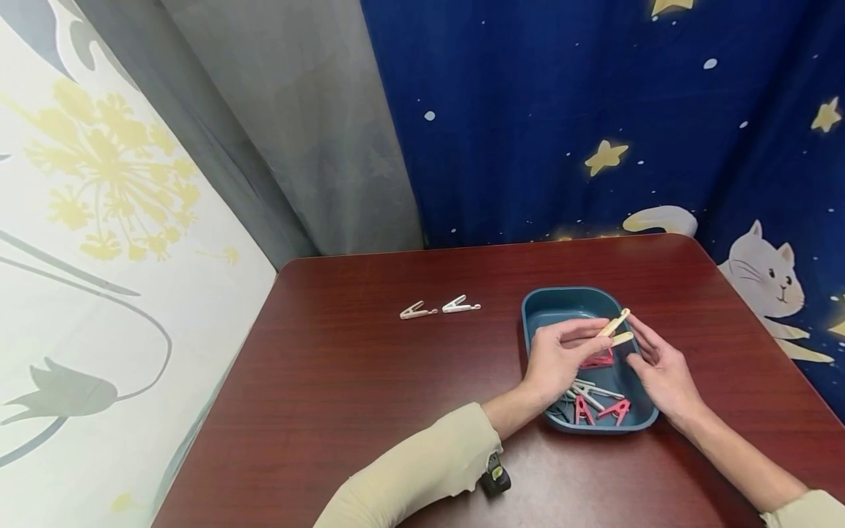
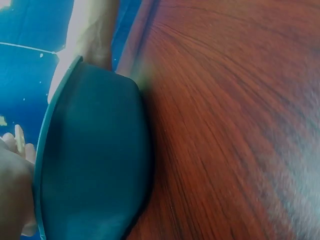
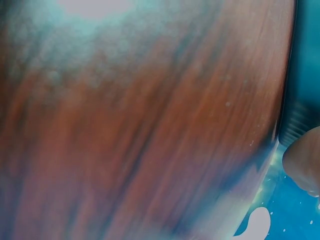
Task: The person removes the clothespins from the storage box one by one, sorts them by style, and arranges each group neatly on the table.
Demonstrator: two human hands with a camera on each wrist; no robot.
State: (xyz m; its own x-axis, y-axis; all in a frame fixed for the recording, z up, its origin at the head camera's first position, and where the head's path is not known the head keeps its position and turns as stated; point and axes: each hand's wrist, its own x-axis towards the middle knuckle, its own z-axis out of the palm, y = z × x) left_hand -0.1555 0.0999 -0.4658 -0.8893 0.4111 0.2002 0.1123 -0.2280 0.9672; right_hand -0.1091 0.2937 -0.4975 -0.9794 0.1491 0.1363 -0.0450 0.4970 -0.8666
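A pale yellow clothespin point(image 1: 615, 323) is pinched between the thumb and fingers of my left hand point(image 1: 553, 361), above the blue-green plastic tray point(image 1: 551, 293). Its two handle ends point toward my right hand point(image 1: 668, 375). That hand is over the tray's right rim, its fingers loosely extended and a fingertip at or very near one handle end; contact is hard to tell. In the tray lie red clothespins point(image 1: 614, 411), pale clips point(image 1: 597, 392) and darker ones, partly hidden by my left hand. The left wrist view shows mostly the tray's outer wall point(image 2: 100, 150).
Two white clothespins point(image 1: 419, 311) lie side by side on the brown wooden table point(image 1: 343, 396), left of the tray. A grey curtain point(image 1: 297, 110) and a blue starry curtain point(image 1: 515, 110) hang behind the table's far edge. A patterned white wall panel point(image 1: 99, 308) stands at left.
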